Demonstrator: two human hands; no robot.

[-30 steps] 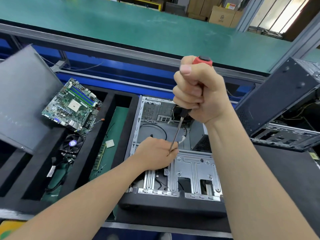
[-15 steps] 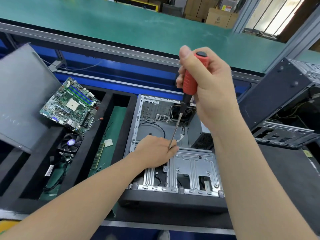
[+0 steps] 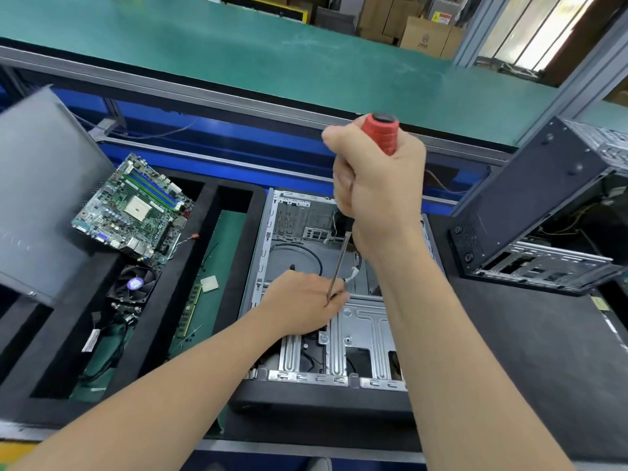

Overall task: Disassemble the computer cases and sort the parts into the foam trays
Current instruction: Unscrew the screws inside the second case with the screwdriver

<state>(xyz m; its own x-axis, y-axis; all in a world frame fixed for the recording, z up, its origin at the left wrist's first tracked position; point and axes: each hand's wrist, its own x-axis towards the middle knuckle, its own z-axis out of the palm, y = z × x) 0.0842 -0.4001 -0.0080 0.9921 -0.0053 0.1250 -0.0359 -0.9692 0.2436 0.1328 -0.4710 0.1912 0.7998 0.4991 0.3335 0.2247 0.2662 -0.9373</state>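
Observation:
An open computer case (image 3: 289, 232) lies flat in front of me, its silver drive cage (image 3: 367, 338) at the near end. My right hand (image 3: 377, 192) grips the red handle of a screwdriver (image 3: 380, 134) held nearly upright, its thin shaft running down and left. The tip meets the cage's far edge, where my left hand (image 3: 302, 304) rests with fingers curled around the shaft's lower end. To the left, a black foam tray (image 3: 234, 246) holds a green motherboard (image 3: 136, 212), a cooling fan (image 3: 134, 283), a memory stick (image 3: 188, 307) and a CPU chip (image 3: 209, 283).
A grey side panel (image 3: 37, 198) leans over the tray's left end. A second dark computer case (image 3: 537, 212) stands tilted at the right on a black mat (image 3: 543, 368). Behind runs a blue rail and a green conveyor (image 3: 238, 52); cardboard boxes (image 3: 424, 35) stand at the back.
My right hand has re-gripped the red handle, from a looser finger hold to a full fist, and the handle has turned. The left hand stays at the tip.

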